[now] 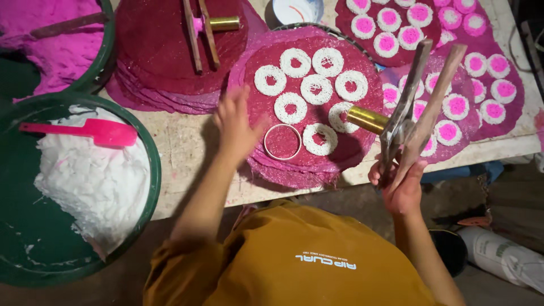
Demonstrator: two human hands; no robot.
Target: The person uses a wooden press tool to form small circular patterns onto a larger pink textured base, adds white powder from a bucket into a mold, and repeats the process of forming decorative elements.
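One metal ring mould (282,141) lies flat and empty on the near part of the round magenta mat (317,164), at the front of a cluster of eight white noodle rings (316,89). The left hand (235,122) hovers just left of the ring, fingers spread wide, holding nothing, and is the nearer hand. The right hand (399,190) sits off the bench (187,153) edge to the right, closed around the two long handles of a lever press (411,107). The press's long axis runs up and away from the hand; its brass barrel (367,119) points left over the mat, beside the rightmost white ring. A green basin of white dough (90,187) with a pink scoop (85,131) stands well apart to the left.
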